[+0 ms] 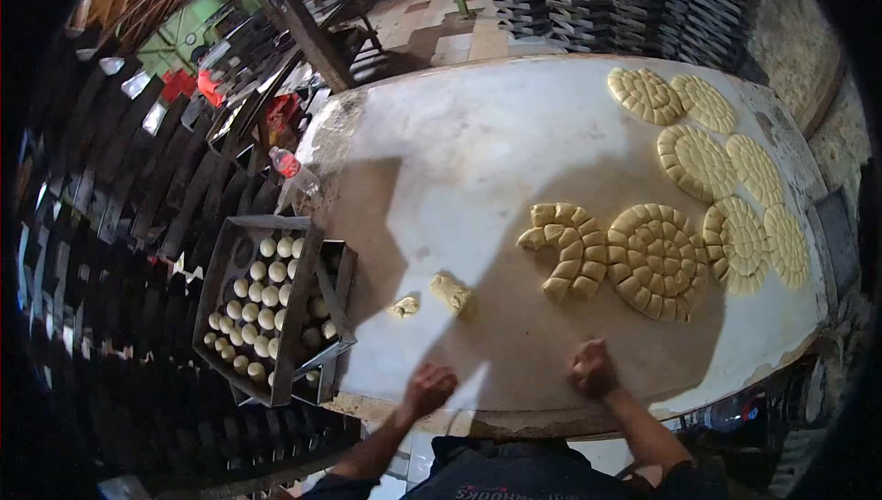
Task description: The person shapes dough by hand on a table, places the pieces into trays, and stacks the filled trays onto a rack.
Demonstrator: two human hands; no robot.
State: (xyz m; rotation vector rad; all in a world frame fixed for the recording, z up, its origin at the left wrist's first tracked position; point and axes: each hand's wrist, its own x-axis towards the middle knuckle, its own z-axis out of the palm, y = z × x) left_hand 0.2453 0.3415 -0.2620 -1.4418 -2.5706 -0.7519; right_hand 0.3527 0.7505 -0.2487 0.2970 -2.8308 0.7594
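My left hand (429, 390) is closed over the table near its front edge, palm side hidden. Farther right, my right hand (593, 369) is also curled closed; whatever either hand may hold is hidden under the fingers. Ahead of my left hand lie a thick lump of dough (451, 294) and a smaller dough scrap (404, 306). Beyond my right hand is a partly used coil of cut dough (571, 252), curved like a hook. Beside it sits a full round spiral of dough pieces (657, 261).
More scored dough rounds (695, 163) lie along the table's right side. At left, a metal tray (299, 303) of dough balls rests on another tray. A plastic bottle (292, 169) lies at the left table edge. Stacked trays (616, 9) rise behind the table (459, 160).
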